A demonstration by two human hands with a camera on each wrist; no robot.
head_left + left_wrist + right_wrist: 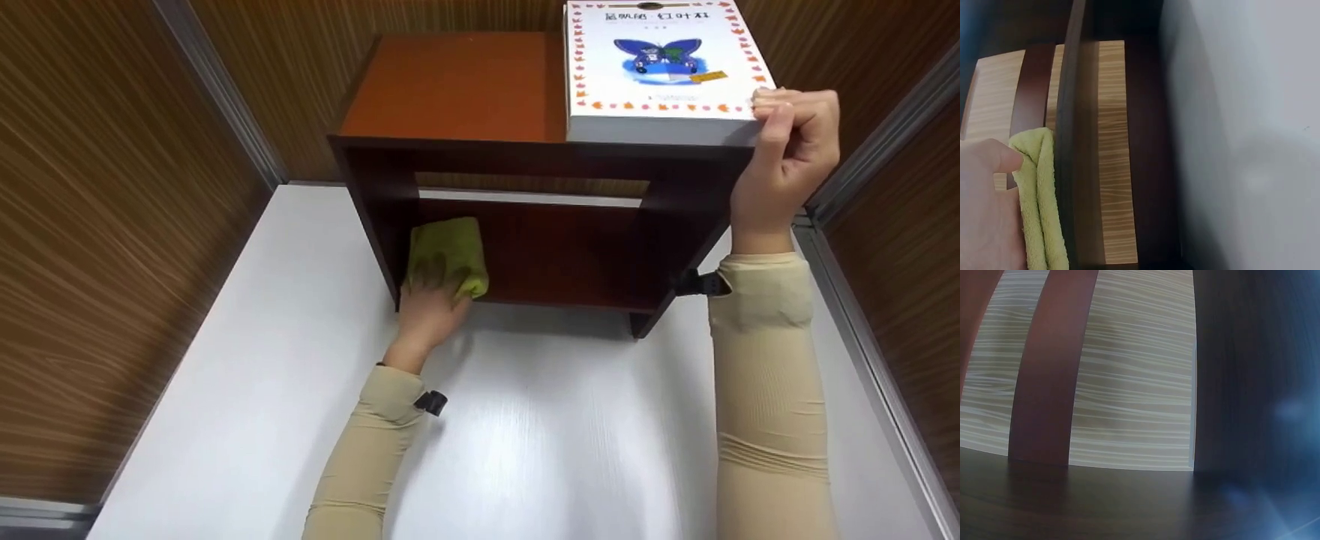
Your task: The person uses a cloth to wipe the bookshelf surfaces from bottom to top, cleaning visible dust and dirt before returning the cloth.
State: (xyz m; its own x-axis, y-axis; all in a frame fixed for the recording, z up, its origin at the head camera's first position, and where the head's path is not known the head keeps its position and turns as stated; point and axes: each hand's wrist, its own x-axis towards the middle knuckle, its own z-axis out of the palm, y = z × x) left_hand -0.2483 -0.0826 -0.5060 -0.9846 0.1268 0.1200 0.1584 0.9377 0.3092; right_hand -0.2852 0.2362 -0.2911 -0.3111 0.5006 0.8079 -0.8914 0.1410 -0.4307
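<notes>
A yellow-green folded towel lies on the lower board of a small dark-brown shelf, close to its left side panel. My left hand rests on the towel, fingers extended over its top. In the left wrist view the thumb lies against the folded edge of the towel. A thick white book with a blue butterfly on its cover lies on the right part of the shelf top. My right hand grips the book's near right corner with curled fingers.
The shelf stands on a white surface, close to a wood-patterned back wall. More wood-patterned panels with metal edging rise at left and right. The right wrist view shows the shelf's dark side panel and brown cross board.
</notes>
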